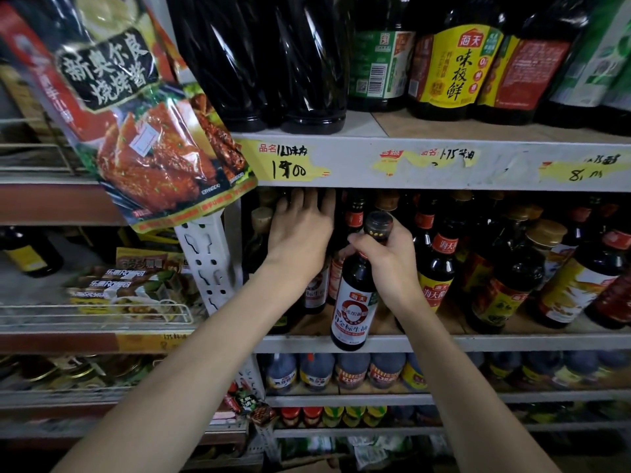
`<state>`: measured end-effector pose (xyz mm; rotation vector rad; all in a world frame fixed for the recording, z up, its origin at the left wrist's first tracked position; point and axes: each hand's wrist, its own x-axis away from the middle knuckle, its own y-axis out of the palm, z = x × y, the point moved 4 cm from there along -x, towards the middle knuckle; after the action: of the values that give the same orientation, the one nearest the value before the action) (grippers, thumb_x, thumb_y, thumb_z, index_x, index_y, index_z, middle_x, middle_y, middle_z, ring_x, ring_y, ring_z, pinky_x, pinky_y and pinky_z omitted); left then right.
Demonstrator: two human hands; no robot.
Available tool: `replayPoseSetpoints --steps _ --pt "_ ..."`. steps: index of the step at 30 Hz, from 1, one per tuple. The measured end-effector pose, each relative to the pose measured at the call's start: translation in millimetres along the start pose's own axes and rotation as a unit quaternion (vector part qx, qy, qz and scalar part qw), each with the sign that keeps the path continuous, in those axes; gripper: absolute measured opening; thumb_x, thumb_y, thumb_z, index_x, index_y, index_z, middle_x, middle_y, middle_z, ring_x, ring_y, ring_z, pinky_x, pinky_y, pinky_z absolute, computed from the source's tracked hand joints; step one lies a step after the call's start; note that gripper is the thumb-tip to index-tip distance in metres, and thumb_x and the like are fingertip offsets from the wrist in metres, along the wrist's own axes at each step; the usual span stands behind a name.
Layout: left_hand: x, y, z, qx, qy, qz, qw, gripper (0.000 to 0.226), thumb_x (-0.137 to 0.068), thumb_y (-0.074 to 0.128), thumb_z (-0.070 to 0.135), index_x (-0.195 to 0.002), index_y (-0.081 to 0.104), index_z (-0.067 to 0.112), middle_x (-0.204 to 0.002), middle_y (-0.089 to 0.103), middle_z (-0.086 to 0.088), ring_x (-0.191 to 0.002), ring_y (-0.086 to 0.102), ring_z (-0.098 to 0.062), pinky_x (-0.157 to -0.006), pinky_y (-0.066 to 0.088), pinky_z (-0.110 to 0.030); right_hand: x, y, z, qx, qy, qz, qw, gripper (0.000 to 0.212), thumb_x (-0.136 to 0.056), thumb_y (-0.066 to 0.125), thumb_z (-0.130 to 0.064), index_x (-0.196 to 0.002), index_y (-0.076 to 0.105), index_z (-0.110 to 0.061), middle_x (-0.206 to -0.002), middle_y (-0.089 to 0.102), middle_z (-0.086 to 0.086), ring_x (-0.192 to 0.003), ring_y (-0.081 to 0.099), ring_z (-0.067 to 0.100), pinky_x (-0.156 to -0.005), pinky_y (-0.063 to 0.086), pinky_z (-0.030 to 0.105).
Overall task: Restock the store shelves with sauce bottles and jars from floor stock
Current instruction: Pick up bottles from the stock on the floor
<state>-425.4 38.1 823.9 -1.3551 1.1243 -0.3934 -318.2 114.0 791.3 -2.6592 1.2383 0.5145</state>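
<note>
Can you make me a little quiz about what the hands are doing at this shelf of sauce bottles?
1. True or false: the right hand holds the soy sauce bottle by its neck, just under the cap.
2. Where is the left hand? A) flat on the floor B) reaching in among the shelved bottles C) lifting a second bottle in the air
3. Fill in: the handwritten price tag on the shelf edge above the hands is ___ in colour.
Key: 1 true; 2 B; 3 yellow.
</note>
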Motion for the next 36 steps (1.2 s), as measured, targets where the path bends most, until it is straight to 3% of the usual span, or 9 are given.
replayPoseSetpoints --steps 4,9,16,24,29,36 --pt "7 4 2 -0.061 0.006 0.035 0.998 0.095 -0.078 0.068 0.024 -0.153 0.013 0.013 -0.145 0.037 -0.019 -0.136 0.03 -0.037 -0.114 0.021 -0.052 -3 2 4 -0.009 -0.005 0.023 1.0 0.023 -0.078 0.061 -0.015 -0.09 0.056 0.004 -0.079 0.066 0.028 -0.073 0.066 0.037 -0.072 0.054 0.047" --pt "15 16 5 -0.111 0.018 0.03 0.993 0.08 -0.086 0.058 0.028 -0.153 0.015 0.018 -0.151 0.023 -0.026 -0.141 0.02 -0.045 -0.117 0.011 -0.056 -5 5 9 -0.01 -0.016 0.026 0.999 0.026 -0.079 0.061 -0.014 -0.091 0.055 0.008 -0.08 0.066 0.027 -0.072 0.069 0.031 -0.072 0.055 0.042" --pt "11 20 4 -0.126 0.021 0.042 0.991 0.064 -0.089 0.055 0.032 -0.146 0.029 0.017 -0.147 0.028 -0.026 -0.138 0.025 -0.044 -0.116 0.015 -0.054 -3 12 7 -0.004 -0.046 0.022 0.999 0.018 -0.078 0.061 -0.012 -0.087 0.056 0.003 -0.072 0.066 0.024 -0.07 0.067 0.035 -0.068 0.054 0.041" --pt "-7 24 2 -0.153 0.006 0.016 0.988 0.062 -0.091 0.054 0.039 -0.144 0.03 0.018 -0.152 0.022 -0.025 -0.14 0.022 -0.041 -0.111 0.022 -0.05 -4 18 6 0.02 -0.061 0.023 0.998 0.008 -0.079 0.061 -0.008 -0.082 0.056 -0.002 -0.068 0.067 0.02 -0.068 0.066 0.034 -0.066 0.054 0.046" --pt "-13 23 5 -0.188 0.01 0.008 0.982 0.06 -0.093 0.047 0.042 -0.145 0.033 0.016 -0.15 0.026 -0.026 -0.139 0.025 -0.043 -0.109 0.026 -0.05 -3 21 18 0.063 -0.053 0.043 0.996 0.018 -0.075 0.061 -0.013 -0.081 0.055 0.003 -0.074 0.064 0.024 -0.074 0.06 0.041 -0.07 0.05 0.051" --pt "-11 24 0 -0.199 0.033 0.026 0.979 0.061 -0.092 0.045 0.043 -0.146 0.031 0.018 -0.148 0.03 -0.024 -0.141 0.022 -0.042 -0.111 0.023 -0.053 -3 28 19 0.082 -0.037 0.017 0.996 0.014 -0.074 0.062 -0.017 -0.076 0.056 -0.004 -0.075 0.064 0.02 -0.075 0.06 0.037 -0.066 0.049 0.04"
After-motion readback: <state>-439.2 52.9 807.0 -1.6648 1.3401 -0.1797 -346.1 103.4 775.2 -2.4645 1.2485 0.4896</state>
